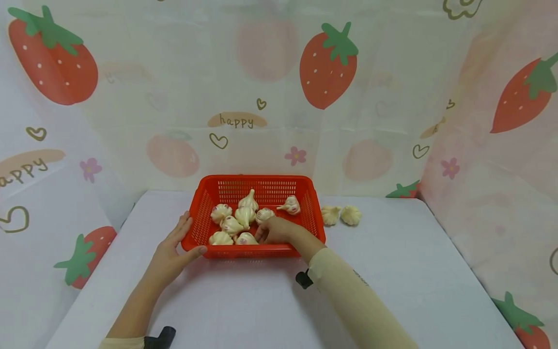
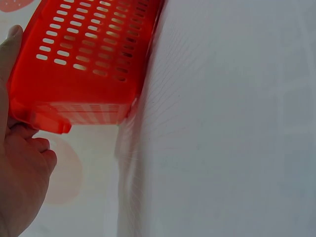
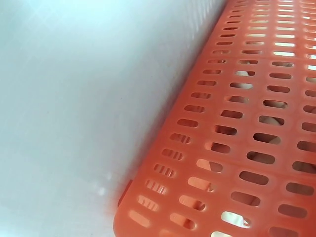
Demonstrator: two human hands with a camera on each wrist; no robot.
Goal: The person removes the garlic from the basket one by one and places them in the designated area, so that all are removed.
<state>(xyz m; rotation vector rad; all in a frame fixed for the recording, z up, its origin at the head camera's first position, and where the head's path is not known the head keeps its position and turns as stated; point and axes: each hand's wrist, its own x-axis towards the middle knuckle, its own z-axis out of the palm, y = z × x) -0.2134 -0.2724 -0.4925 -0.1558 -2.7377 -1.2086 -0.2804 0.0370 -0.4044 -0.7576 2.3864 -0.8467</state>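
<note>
A red plastic basket with slotted walls stands on the white table. Several garlic bulbs lie in its left and middle part, and one more garlic bulb sits at the right inside. My left hand holds the basket's front left corner, thumb over the front rim and fingers along the left side; the left wrist view has fingers bent below the rim. My right hand reaches over the front rim, fingers pointing down beside a garlic bulb. Whether it grips one I cannot tell; the slotted wall mostly hides it in the right wrist view.
Two garlic bulbs lie on the white table just right of the basket. A cloth printed with strawberries hangs behind the table and along both sides. Dark camera mounts sit at both wrists.
</note>
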